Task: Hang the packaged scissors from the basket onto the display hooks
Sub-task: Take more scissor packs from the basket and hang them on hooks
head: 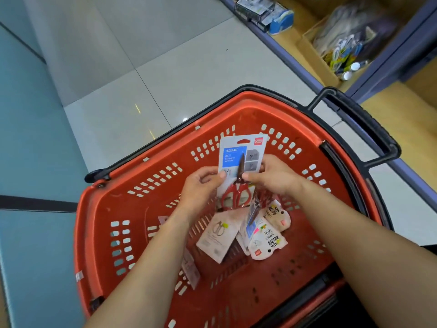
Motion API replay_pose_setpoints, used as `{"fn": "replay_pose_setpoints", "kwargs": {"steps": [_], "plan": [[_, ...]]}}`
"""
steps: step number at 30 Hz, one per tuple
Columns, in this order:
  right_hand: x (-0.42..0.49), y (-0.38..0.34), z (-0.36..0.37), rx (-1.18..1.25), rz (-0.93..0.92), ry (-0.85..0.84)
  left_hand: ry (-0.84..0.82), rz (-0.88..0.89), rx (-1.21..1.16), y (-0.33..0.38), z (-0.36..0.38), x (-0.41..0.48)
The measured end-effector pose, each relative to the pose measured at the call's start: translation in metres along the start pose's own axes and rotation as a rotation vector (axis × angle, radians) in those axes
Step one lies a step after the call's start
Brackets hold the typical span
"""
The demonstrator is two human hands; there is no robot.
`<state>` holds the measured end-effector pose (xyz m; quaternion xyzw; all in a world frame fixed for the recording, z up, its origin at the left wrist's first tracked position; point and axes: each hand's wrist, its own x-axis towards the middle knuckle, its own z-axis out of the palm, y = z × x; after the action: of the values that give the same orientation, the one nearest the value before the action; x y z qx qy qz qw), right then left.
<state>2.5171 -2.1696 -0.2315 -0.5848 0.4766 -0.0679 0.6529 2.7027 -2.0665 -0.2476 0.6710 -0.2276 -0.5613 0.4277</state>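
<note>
Far left, a teal floor band (pixel 35 138) and pale floor tiles (pixel 118 67) lie open beside the red basket (pixel 94 209), whose left rim and folded black bar mark the near edge of that free room. The left hand (pixel 201 188) is over the basket's middle, its thumb and curled fingers (pixel 208 175) pinching the left edge of the packaged scissors (pixel 238 159). The card is held up above the basket floor, inside the line of the walls. Its long axis runs near to far: the hang slot is at the far end, the blades point far and the red handles sit at the near end. The right hand (pixel 272 176) pinches the card's right edge, thumb on the front beside the pivot.

Below the hands, more carded packs (pixel 217 237) lie loosely overlapped on the basket floor, right of centre. One with a blue card (pixel 253 221) is tilted just under the right hand; whether it is held cannot be told. On the right, the basket's raised black handle (pixel 361 121) stands close to the edge of a wooden shelf (pixel 383 110), leaving little room there.
</note>
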Motion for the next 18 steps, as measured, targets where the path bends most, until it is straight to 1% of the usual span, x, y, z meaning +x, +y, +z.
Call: {"fn": "replay_pose_setpoints", "kwargs": {"steps": [2, 3, 6, 7, 8, 9, 11, 12, 13, 15, 18], "plan": [[-0.003, -0.001, -0.009, -0.029, -0.023, 0.096, 0.043, -0.041, 0.062, -0.02, -0.002, 0.0], [-0.003, 0.0, -0.012, -0.037, -0.032, 0.135, 0.009, -0.09, 0.116, -0.034, -0.001, -0.001], [-0.003, 0.006, -0.018, -0.075, -0.025, 0.203, -0.212, -0.248, 0.257, -0.073, 0.011, -0.003], [-0.004, 0.01, -0.019, -0.097, -0.03, 0.213, -0.234, -0.263, 0.283, -0.085, 0.016, -0.002], [-0.005, 0.012, -0.019, -0.118, -0.036, 0.223, -0.209, -0.246, 0.345, -0.096, 0.019, 0.001], [-0.005, 0.014, -0.021, -0.133, -0.03, 0.239, -0.132, -0.209, 0.462, -0.109, 0.02, 0.006], [-0.006, 0.017, -0.023, -0.141, -0.009, 0.266, 0.077, -0.17, 0.699, -0.127, 0.015, 0.015], [-0.007, 0.018, -0.025, -0.145, -0.005, 0.273, 0.154, -0.179, 0.727, -0.132, 0.01, 0.019], [-0.006, 0.021, -0.027, -0.153, -0.003, 0.282, 0.191, -0.199, 0.714, -0.138, 0.005, 0.025], [-0.005, 0.025, -0.03, -0.176, 0.017, 0.287, 0.195, -0.24, 0.721, -0.143, -0.001, 0.034], [-0.006, 0.029, -0.032, -0.206, 0.055, 0.272, 0.156, -0.238, 0.841, -0.146, -0.002, 0.04]]}}
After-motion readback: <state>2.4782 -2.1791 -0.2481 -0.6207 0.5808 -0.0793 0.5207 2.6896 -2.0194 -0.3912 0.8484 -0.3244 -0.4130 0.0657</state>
